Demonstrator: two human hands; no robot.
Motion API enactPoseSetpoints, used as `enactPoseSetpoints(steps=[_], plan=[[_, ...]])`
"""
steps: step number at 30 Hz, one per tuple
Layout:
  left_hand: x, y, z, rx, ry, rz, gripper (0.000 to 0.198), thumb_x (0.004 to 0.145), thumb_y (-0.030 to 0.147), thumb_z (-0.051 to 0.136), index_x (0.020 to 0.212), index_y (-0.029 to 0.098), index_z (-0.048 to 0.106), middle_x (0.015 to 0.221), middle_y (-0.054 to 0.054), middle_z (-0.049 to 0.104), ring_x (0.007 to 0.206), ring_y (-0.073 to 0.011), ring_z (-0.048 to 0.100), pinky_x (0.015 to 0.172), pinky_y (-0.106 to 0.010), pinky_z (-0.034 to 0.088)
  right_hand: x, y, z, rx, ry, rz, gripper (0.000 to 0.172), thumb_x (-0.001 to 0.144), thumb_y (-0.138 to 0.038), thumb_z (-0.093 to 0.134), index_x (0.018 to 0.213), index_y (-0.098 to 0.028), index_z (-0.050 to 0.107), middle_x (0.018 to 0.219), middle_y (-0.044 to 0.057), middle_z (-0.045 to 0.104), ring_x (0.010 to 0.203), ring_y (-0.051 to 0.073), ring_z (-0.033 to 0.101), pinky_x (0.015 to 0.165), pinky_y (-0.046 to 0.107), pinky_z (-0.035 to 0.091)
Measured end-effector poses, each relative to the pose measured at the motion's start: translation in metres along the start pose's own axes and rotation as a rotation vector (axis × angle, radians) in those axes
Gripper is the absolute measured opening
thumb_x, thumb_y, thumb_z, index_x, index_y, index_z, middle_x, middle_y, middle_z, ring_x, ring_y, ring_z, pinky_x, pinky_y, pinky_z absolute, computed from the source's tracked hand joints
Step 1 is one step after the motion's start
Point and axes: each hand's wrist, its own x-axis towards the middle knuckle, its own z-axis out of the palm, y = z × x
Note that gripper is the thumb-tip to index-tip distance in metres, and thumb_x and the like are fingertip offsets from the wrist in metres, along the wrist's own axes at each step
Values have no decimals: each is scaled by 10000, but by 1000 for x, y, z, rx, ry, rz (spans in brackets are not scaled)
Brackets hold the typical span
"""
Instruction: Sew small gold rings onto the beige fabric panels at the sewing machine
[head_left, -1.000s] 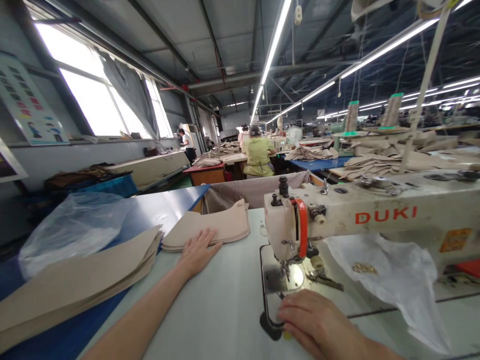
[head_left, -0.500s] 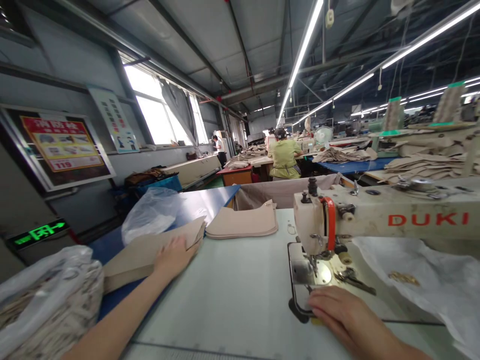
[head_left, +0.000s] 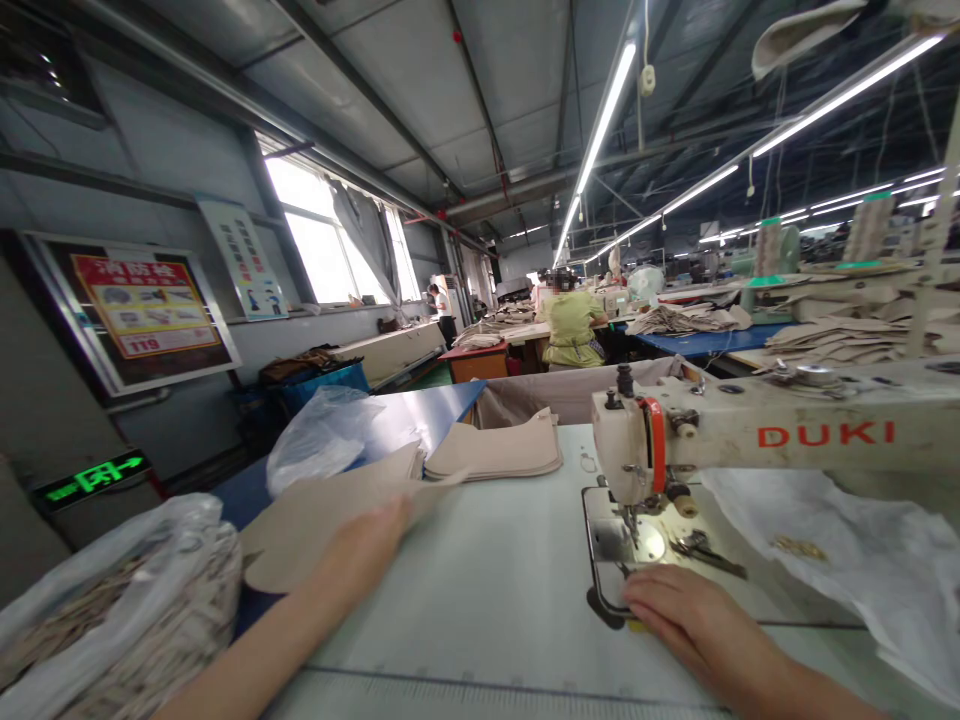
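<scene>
My left hand [head_left: 375,540], smeared by motion, is closed on the edge of a beige fabric panel [head_left: 330,525]. The panel is tilted up, its right corner over the pale table. Behind it lies a neat stack of beige fabric pieces [head_left: 499,445]. My right hand [head_left: 697,615] rests on the table at the front of the sewing machine [head_left: 750,420], its fingers stretched out side by side near the metal plate [head_left: 611,545]. A small yellow spot shows under the fingers; I cannot make out what it is. The machine's needle area is lit, with no fabric under it.
A clear plastic bag of fabric scraps [head_left: 172,600] stands at the left. Another crumpled plastic bag [head_left: 322,435] lies on the blue table. White sheeting [head_left: 840,560] with small gold-coloured pieces lies right of the needle. A ruler strip [head_left: 480,690] runs along the front. A person [head_left: 574,325] sits ahead.
My left hand has moved right and drawn the beige panel with it, off the pile at the left. My right hand stays by the machine plate. The view has shifted slightly.
</scene>
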Motion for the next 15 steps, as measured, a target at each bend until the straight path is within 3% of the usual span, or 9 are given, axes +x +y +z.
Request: enactPoseSetpoints(steps=[5,8,11,13,15], plan=[[-56,116,36,-11,-166,252,323,705,34,445,892,214,638,731,-39,708,635,-212,675,553,-281,511,-7,9,6,-83,-6,-1,278,934,-306,423,1042,-230,668,1039,58,686,958,201,639,876,328,515],[-67,169,53,87,-70,389,217,719,85,527,906,110,634,710,-124,687,591,-242,656,442,-284,469,-6,8,2,-105,33,-12,296,920,-329,436,1090,-235,659,1101,59,667,1006,214,629,882,334,524],[-65,198,63,50,50,474,123,774,186,561,849,108,617,600,-92,649,476,-215,610,348,-273,389,8,-8,-4,-53,42,-27,339,931,-326,395,1171,-234,617,1184,61,625,1080,205,593,910,313,510],[-64,205,66,2,31,495,117,796,242,572,832,138,609,593,-69,654,458,-206,604,322,-271,363,19,-21,-3,-18,-1,-36,373,946,-314,346,1217,-226,588,1237,69,590,1127,201,561,949,325,481],[-67,196,62,-44,-36,531,130,826,268,557,891,172,615,662,-52,694,487,-193,627,335,-257,392,27,-29,5,-21,-102,-38,391,944,-326,346,1237,-209,576,1282,87,550,1165,225,530,974,375,455]])
